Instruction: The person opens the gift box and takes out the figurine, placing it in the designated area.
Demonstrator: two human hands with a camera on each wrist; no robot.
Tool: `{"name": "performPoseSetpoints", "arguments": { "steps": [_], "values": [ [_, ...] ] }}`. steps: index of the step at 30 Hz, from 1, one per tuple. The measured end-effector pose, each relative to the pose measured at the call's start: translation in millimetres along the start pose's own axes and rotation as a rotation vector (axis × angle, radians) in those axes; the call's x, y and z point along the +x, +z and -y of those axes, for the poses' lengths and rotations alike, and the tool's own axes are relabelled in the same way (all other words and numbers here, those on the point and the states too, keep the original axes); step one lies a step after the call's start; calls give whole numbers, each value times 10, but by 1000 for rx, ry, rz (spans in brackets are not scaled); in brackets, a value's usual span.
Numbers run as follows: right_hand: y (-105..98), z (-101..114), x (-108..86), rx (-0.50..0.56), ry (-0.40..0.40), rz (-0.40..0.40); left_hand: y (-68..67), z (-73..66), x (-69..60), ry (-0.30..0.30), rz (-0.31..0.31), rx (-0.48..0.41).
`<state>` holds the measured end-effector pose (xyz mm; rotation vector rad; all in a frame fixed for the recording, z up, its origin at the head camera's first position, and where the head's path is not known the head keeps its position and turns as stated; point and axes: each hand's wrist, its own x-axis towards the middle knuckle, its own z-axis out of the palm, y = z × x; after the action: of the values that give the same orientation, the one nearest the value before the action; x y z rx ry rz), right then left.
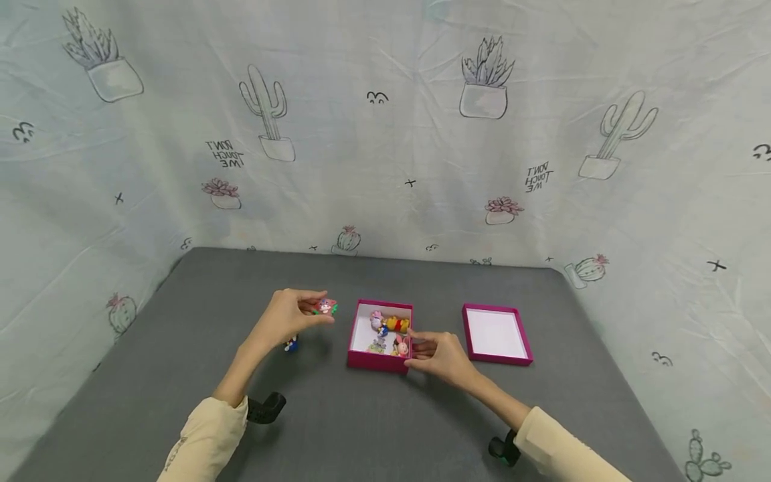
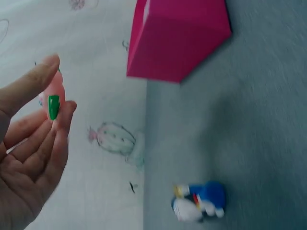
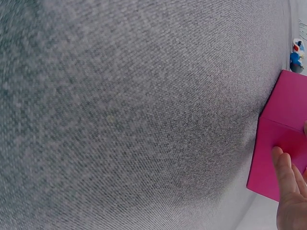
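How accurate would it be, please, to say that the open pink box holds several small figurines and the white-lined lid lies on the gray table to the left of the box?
Only the side is wrong: the head view shows the white-lined lid lying on the gray table to the right of the open pink box, which does hold several small figurines.

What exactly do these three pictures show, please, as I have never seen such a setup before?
There is no robot here; a person works barehanded. The wide picture comes from a head-worn camera, the other two from the left and right wrists. On the grey surface is an open pink box with several small figurines inside. A shallow pink lid lies to its right, and a blue-and-white figurine is to its left. The left hand pinches a pink-and-green figurine above the surface, while the right hand touches the box's side.
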<state>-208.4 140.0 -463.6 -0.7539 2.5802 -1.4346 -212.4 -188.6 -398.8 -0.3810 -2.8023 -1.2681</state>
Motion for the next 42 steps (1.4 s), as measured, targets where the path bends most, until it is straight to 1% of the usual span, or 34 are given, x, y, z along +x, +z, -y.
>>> {"name": "performPoseSetpoints", "arguments": {
  "steps": [2,5,8,14,18,20,22,24,26,28,31,33,38,42],
  "values": [
    [-11,0,8,-4,-8,-3,-44,42,-12,-1,3,16],
    [-27,0,16,-7,-10,0,-58,107,-15,-5,21,38],
    [-40,-4,21,-4,-11,3,-26,168,-1,-5,40,69],
    [-50,-8,38,2,-9,7,38,261,77,-4,86,123],
    [-54,2,43,9,2,8,64,303,110,-11,107,137],
    [-56,4,45,11,5,8,87,325,115,-16,109,140],
    [-55,2,45,15,6,11,123,343,118,-27,97,147],
    [-54,-2,44,12,6,9,157,357,118,-11,90,172],
    [-51,-6,41,8,4,6,193,365,120,-8,79,202],
    [-47,-8,36,4,4,4,224,365,120,-16,78,238],
    [-40,-10,26,-2,0,3,269,359,114,-36,97,276],
    [-35,-9,18,-2,-2,3,300,361,108,-56,110,292],
    [-15,-11,-4,3,-6,5,362,392,90,-102,117,335],
    [8,-24,-14,4,-17,2,390,428,77,-114,120,350]
  ]
}}
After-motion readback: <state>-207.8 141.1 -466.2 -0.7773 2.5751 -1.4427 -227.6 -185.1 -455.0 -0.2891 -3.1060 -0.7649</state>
